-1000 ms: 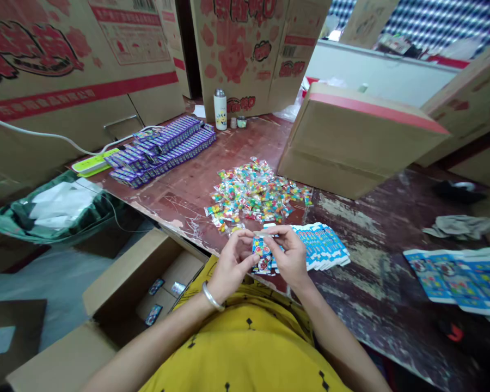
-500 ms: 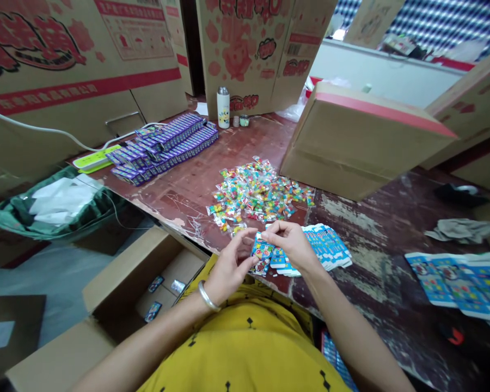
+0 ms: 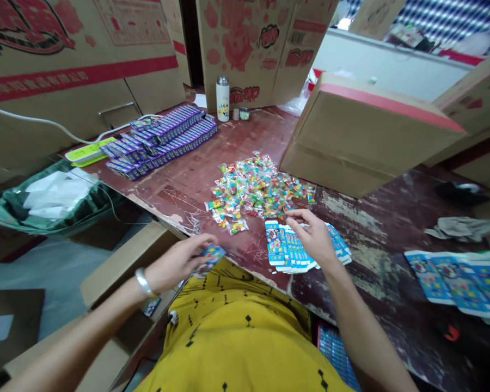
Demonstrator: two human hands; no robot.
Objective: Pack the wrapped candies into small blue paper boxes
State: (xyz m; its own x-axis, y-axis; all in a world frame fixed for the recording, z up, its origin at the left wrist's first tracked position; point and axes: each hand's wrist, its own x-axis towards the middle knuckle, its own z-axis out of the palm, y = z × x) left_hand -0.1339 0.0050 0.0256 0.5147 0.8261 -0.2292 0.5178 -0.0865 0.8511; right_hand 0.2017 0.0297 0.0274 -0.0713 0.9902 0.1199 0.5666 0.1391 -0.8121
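My left hand [image 3: 178,262] is closed on a small folded blue packet box [image 3: 209,256], held off the table's near edge above an open cardboard box [image 3: 118,272] on the floor. My right hand [image 3: 312,237] rests on a fanned stack of flat blue packet blanks [image 3: 288,247] on the worn red table [image 3: 188,185], with its fingers curled over the top blanks. Just beyond the stack lies a heap of small bright candy sachets [image 3: 255,188].
Rows of purple packets [image 3: 159,141] lie at the table's far left by a green power strip [image 3: 85,154]. A large closed carton [image 3: 363,136] sits at the right, a flask [image 3: 222,98] at the back, more blue blanks [image 3: 457,280] far right, a green bag [image 3: 49,198] on the floor.
My hands have parted. The left hand carried the folded packet down and left, off the table edge. The right hand went out onto the stack of blue blanks.
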